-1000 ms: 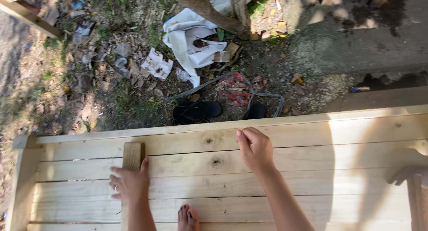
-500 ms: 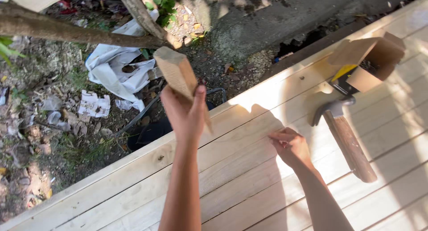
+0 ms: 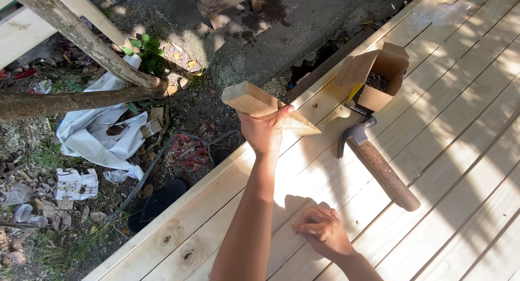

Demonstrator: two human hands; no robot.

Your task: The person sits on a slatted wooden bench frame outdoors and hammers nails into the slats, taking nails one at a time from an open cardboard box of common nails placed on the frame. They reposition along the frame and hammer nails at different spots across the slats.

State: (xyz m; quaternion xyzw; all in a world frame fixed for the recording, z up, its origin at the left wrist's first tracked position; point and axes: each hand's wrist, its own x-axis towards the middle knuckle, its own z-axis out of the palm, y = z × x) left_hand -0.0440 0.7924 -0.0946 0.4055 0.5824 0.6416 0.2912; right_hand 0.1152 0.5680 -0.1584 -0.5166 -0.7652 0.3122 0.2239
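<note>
My left hand [image 3: 264, 132] is raised above the plank deck's edge, gripping a short pale wooden block [image 3: 254, 100] that points up and to the left. My right hand [image 3: 323, 231] rests low on the pale planks [image 3: 444, 124], fingers curled and pressed to the wood; whether it pinches anything small I cannot tell. A claw hammer [image 3: 379, 164] with a brown wooden handle lies on the planks to the right of both hands. Beyond its head stands an open cardboard box [image 3: 375, 75] with nails inside.
The deck's edge runs diagonally from lower left to upper right. Past it lies dirt with a white cloth [image 3: 100, 134], paper scraps [image 3: 76, 184], a black sandal [image 3: 157, 202], a tree branch [image 3: 70, 99] and a concrete slab [image 3: 303, 26].
The view swung right and closer. My left hand lifted the block off the planks and raised it. My right hand slid lower on the boards. Hammer and box came into view.
</note>
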